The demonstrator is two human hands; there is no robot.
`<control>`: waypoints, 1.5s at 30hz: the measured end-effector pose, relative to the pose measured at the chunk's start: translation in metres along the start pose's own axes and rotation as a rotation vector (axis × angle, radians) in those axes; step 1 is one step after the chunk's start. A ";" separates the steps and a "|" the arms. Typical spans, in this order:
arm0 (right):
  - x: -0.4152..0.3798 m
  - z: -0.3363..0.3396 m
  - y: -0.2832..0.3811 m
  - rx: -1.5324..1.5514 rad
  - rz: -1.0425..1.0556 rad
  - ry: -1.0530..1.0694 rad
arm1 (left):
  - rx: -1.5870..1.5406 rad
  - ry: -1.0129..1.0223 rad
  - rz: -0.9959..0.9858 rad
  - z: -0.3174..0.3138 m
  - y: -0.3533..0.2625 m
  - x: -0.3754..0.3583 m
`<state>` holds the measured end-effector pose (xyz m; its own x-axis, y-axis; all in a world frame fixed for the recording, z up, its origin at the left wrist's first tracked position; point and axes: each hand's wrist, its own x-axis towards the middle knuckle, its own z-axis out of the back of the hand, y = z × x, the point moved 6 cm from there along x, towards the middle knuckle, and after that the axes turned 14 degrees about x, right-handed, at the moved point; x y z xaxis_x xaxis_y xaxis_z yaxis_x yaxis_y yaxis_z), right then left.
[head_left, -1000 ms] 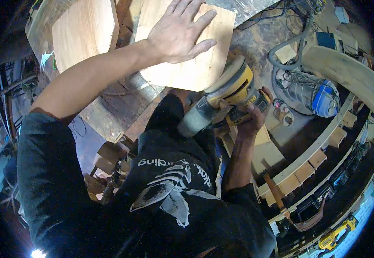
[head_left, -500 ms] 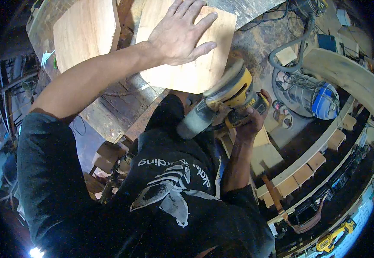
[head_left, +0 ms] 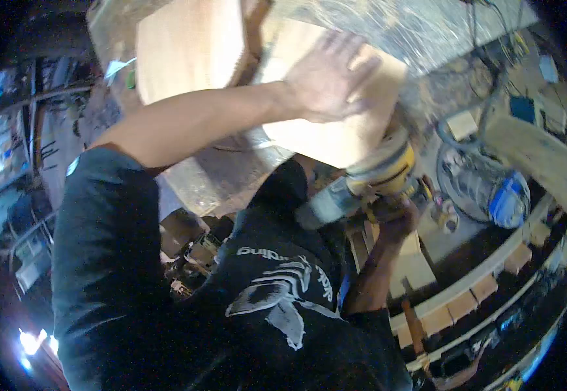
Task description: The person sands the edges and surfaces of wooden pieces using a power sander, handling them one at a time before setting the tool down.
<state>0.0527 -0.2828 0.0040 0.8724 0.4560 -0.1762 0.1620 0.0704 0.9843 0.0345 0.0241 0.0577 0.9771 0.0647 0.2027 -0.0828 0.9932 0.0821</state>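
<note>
My left hand (head_left: pixel 326 78) lies flat with fingers spread on a pale wooden board (head_left: pixel 322 140), pressing its upper face. In my right hand (head_left: pixel 397 218) is a yellow and black sander (head_left: pixel 387 176), gripped by its body with the fingers partly hidden and blurred. The sander is turned on its side, its round pad right at the board's lower right edge. A grey dust canister (head_left: pixel 329 203) sticks out from it toward my black shirt. Left of this board lies a second pale board (head_left: pixel 192 49).
Both boards lie on a worn, scuffed workbench (head_left: pixel 211 179). A shop vacuum with a blue top (head_left: pixel 510 199) stands on the floor at right, near its hose (head_left: pixel 449 133). Curved wooden shelving (head_left: pixel 472 280) runs along the lower right.
The whole view has shifted, so bench, boards and hands appear farther right and lower. My left hand stays flat on the board, and the sander stays at its edge.
</note>
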 end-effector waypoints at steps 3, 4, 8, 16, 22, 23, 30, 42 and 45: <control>0.002 -0.027 0.033 -0.476 0.510 0.134 | -0.047 -0.008 0.011 0.003 -0.001 -0.002; 0.003 -0.028 0.039 -0.413 0.522 0.101 | -0.075 -0.022 0.011 0.004 0.001 -0.003; 0.000 0.052 -0.082 0.532 -0.190 -0.256 | -0.097 -0.059 0.030 0.009 0.003 -0.004; 0.010 0.045 -0.063 0.590 -0.226 -0.161 | -0.095 -0.050 0.057 0.005 0.002 -0.004; 0.016 0.038 -0.054 -0.181 0.149 -0.052 | -0.095 -0.002 0.107 -0.002 0.001 -0.005; 0.017 0.036 -0.066 -0.211 0.120 0.036 | -0.115 -0.009 0.100 -0.001 0.001 -0.004; 0.003 -0.013 0.024 0.537 -0.337 -0.139 | -0.012 -0.006 0.048 0.006 -0.004 -0.004; 0.018 -0.010 0.016 0.603 -0.180 -0.160 | -0.066 0.016 0.007 0.018 -0.002 0.000; 0.024 -0.003 0.006 0.618 -0.162 -0.102 | -0.056 0.043 -0.009 0.018 -0.002 0.001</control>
<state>0.0736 -0.2686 0.0060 0.8491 0.3936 -0.3522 0.5045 -0.4067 0.7616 0.0326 0.0205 0.0751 0.9854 0.0589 0.1600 -0.0643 0.9975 0.0288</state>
